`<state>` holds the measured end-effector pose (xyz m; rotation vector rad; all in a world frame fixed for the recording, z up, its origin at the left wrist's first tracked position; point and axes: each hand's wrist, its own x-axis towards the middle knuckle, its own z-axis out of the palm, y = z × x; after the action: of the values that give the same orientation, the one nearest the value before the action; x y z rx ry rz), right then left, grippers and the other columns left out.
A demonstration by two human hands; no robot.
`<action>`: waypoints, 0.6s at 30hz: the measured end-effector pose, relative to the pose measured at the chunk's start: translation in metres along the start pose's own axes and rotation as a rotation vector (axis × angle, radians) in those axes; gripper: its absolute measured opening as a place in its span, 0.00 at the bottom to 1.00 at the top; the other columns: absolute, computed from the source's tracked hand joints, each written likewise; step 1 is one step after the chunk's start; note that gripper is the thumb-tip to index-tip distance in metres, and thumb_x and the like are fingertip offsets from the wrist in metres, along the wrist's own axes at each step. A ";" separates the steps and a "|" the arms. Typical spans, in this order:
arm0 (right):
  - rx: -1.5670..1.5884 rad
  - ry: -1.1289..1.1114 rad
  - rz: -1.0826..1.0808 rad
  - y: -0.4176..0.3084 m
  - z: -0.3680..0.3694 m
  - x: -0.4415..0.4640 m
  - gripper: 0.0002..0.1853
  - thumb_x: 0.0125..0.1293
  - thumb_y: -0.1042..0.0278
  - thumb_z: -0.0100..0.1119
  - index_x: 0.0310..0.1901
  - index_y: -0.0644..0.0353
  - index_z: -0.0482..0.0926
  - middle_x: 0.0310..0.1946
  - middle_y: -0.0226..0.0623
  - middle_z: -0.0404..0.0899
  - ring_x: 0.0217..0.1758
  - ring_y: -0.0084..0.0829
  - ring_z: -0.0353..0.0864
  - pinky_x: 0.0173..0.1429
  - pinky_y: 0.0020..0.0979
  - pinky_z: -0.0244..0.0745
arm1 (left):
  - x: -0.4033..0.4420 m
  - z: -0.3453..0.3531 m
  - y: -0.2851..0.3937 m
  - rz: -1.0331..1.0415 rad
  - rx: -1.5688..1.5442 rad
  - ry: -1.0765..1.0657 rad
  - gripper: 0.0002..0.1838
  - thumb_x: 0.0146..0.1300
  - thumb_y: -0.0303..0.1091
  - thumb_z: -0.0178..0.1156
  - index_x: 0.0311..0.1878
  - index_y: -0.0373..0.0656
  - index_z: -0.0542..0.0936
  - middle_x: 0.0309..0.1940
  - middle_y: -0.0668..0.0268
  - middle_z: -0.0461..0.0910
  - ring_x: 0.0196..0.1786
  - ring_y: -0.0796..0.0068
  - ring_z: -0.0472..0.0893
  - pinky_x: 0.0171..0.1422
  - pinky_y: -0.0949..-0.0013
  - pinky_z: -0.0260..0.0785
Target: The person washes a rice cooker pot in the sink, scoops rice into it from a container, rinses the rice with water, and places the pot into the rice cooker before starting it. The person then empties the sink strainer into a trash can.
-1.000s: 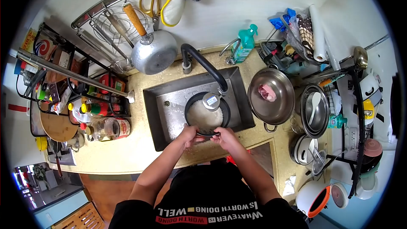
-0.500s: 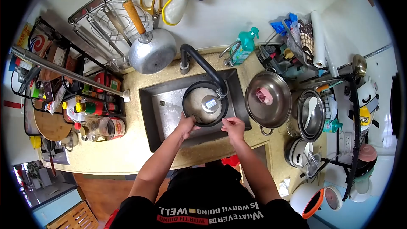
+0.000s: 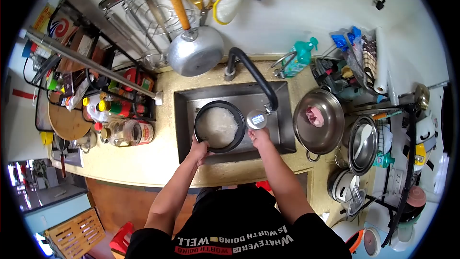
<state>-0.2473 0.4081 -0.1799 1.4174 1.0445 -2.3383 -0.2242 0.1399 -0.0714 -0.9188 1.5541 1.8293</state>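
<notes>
In the sink [image 3: 187, 93] stands a round black pot [image 3: 238, 115] with white rice [image 3: 218, 125] and cloudy water in it. My left hand [image 3: 200, 151] grips the pot's near left rim, thumb on the edge. My right hand [image 3: 259, 137] is closed, fingers curled at the near edge of a round silver faucet attachment [image 3: 257, 120] with a small display. What lies between those fingers is hidden. The attachment hangs from the black faucet [image 3: 256, 79], just right of the pot.
Right of the sink is a steel pan [image 3: 330, 134] with a piece of raw meat [image 3: 315, 116]. Beyond it are nested steel bowls [image 3: 362, 158] with a white spoon. Bottles and jars [image 3: 124, 133] stand at left. A green pump bottle [image 3: 298, 57] is behind the sink.
My left hand has shifted the pot left, out from under the faucet attachment. My right hand has come in to the attachment's near edge. The whole view has shifted.
</notes>
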 end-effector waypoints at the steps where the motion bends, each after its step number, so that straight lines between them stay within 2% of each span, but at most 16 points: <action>1: 0.001 -0.016 -0.021 0.000 0.005 0.005 0.09 0.65 0.78 0.59 0.46 0.55 0.76 0.36 0.36 0.80 0.31 0.30 0.80 0.29 0.29 0.75 | -0.005 -0.008 0.002 0.005 -0.002 0.027 0.36 0.57 0.18 0.49 0.69 0.51 0.54 0.59 0.56 0.71 0.50 0.56 0.79 0.32 0.60 0.81; 3: 0.020 0.022 -0.071 -0.006 0.014 0.004 0.08 0.66 0.74 0.59 0.47 0.54 0.77 0.38 0.36 0.81 0.33 0.29 0.81 0.29 0.29 0.74 | -0.006 -0.022 0.004 0.013 0.005 0.048 0.35 0.59 0.18 0.50 0.69 0.51 0.54 0.59 0.56 0.71 0.50 0.56 0.79 0.33 0.60 0.81; 4: -0.005 0.073 -0.038 -0.010 0.016 0.004 0.05 0.67 0.71 0.58 0.44 0.53 0.79 0.37 0.35 0.83 0.34 0.29 0.82 0.29 0.29 0.74 | -0.006 -0.026 0.004 0.015 0.008 0.052 0.35 0.60 0.19 0.50 0.70 0.52 0.53 0.60 0.56 0.71 0.50 0.57 0.79 0.33 0.60 0.80; 7: -0.248 0.061 -0.136 -0.015 0.012 -0.001 0.04 0.66 0.72 0.57 0.40 0.53 0.81 0.34 0.33 0.83 0.36 0.32 0.83 0.29 0.30 0.74 | -0.007 -0.024 0.005 0.004 -0.002 0.046 0.35 0.61 0.20 0.52 0.70 0.52 0.52 0.61 0.56 0.71 0.51 0.57 0.80 0.33 0.61 0.80; 8: -0.246 0.078 -0.172 -0.015 0.011 -0.001 0.05 0.63 0.73 0.59 0.38 0.54 0.83 0.32 0.35 0.85 0.36 0.34 0.85 0.33 0.35 0.76 | -0.007 -0.022 0.005 -0.002 -0.005 0.041 0.35 0.62 0.20 0.52 0.71 0.52 0.52 0.62 0.56 0.70 0.52 0.57 0.80 0.33 0.61 0.81; 11: -1.004 0.141 -0.719 -0.020 0.001 -0.031 0.08 0.60 0.73 0.61 0.41 0.57 0.82 0.32 0.39 0.85 0.36 0.35 0.85 0.40 0.37 0.77 | 0.008 -0.011 -0.003 -0.001 0.056 0.002 0.36 0.63 0.21 0.53 0.72 0.50 0.51 0.62 0.56 0.71 0.52 0.56 0.80 0.35 0.61 0.82; 12: -1.132 0.191 -0.973 -0.026 0.003 -0.054 0.10 0.58 0.74 0.62 0.42 0.60 0.82 0.33 0.43 0.85 0.35 0.37 0.85 0.44 0.36 0.77 | 0.006 -0.001 0.000 -0.002 0.057 -0.018 0.37 0.63 0.21 0.53 0.72 0.47 0.49 0.62 0.53 0.71 0.51 0.54 0.82 0.36 0.60 0.83; 13: -1.037 0.118 -1.005 -0.028 0.005 -0.076 0.08 0.59 0.76 0.61 0.41 0.61 0.81 0.31 0.41 0.84 0.34 0.31 0.84 0.41 0.33 0.76 | 0.011 0.007 -0.003 -0.017 0.033 -0.053 0.37 0.63 0.21 0.52 0.73 0.46 0.49 0.62 0.51 0.71 0.50 0.54 0.82 0.36 0.60 0.83; 15: -0.922 -0.004 -0.906 -0.025 0.005 -0.108 0.07 0.61 0.79 0.59 0.40 0.61 0.81 0.28 0.37 0.83 0.32 0.24 0.81 0.39 0.29 0.75 | 0.027 0.023 -0.014 -0.052 -0.012 -0.125 0.37 0.63 0.21 0.52 0.73 0.44 0.48 0.61 0.48 0.71 0.48 0.53 0.83 0.35 0.59 0.84; 16: -0.837 -0.095 -0.764 -0.013 -0.003 -0.102 0.09 0.61 0.80 0.58 0.44 0.62 0.81 0.33 0.35 0.83 0.36 0.24 0.81 0.42 0.29 0.75 | 0.035 0.032 -0.020 -0.035 -0.006 -0.170 0.38 0.63 0.20 0.51 0.73 0.44 0.47 0.61 0.45 0.71 0.46 0.51 0.84 0.34 0.59 0.85; 17: -0.745 -0.184 -0.624 -0.005 -0.003 -0.101 0.12 0.62 0.81 0.58 0.47 0.63 0.80 0.37 0.33 0.82 0.41 0.24 0.81 0.45 0.28 0.76 | 0.033 0.046 -0.018 -0.048 -0.028 -0.172 0.37 0.63 0.20 0.51 0.73 0.43 0.48 0.60 0.46 0.71 0.47 0.51 0.84 0.34 0.58 0.85; 18: -0.580 -0.163 -0.410 0.004 0.000 -0.098 0.15 0.61 0.78 0.58 0.51 0.65 0.78 0.44 0.37 0.83 0.47 0.26 0.80 0.50 0.28 0.73 | 0.032 0.058 -0.019 -0.043 -0.042 -0.209 0.36 0.62 0.19 0.51 0.72 0.43 0.49 0.59 0.46 0.71 0.46 0.51 0.84 0.33 0.57 0.85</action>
<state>-0.1947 0.3885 -0.0992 0.8400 1.9002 -2.0658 -0.2368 0.1995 -0.1032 -0.7477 1.3626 1.8686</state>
